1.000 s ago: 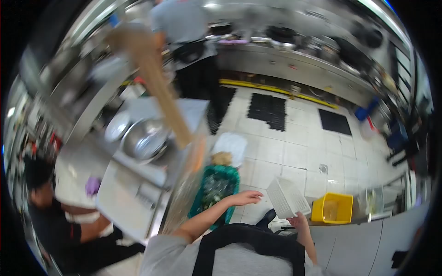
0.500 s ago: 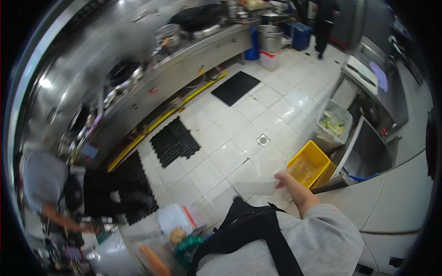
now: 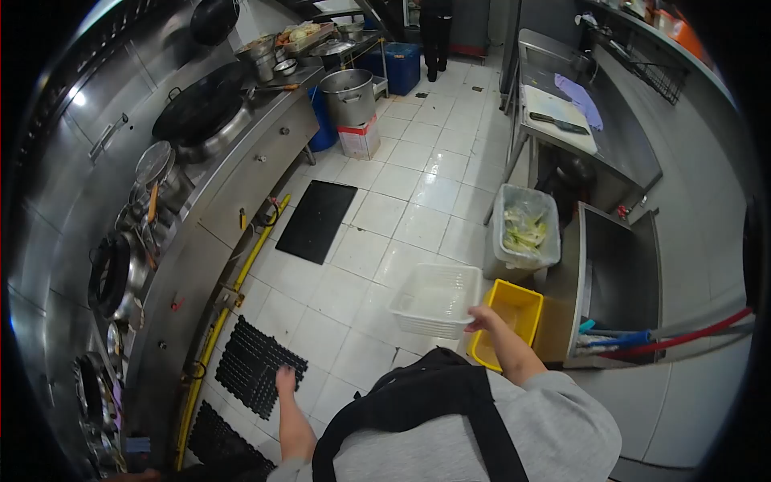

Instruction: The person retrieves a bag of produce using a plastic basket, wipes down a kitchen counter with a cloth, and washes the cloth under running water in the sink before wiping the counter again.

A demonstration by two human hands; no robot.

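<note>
My right hand (image 3: 480, 318) grips the right-hand rim of a white plastic basket (image 3: 438, 293) with ribbed, slotted-looking sides. The basket hangs over the tiled floor, its opening facing up, and I see nothing in it. Just right of it, partly behind my forearm, stands a yellow bin (image 3: 518, 305). My left hand (image 3: 285, 380) is held out low on the left, above a black rubber mat (image 3: 253, 365). It looks loosely open, and nothing shows in it.
A lined bin (image 3: 526, 233) with green scraps stands at right, beside a steel sink (image 3: 618, 273). A cleaver (image 3: 560, 124) lies on a white cutting board (image 3: 546, 100). Along the left runs a wok range (image 3: 249, 177). Another person (image 3: 435, 40) stands far back.
My view has swung right and levelled, and the person at left has dropped out of sight. My left hand has come into view. The basket stays in my right hand.
</note>
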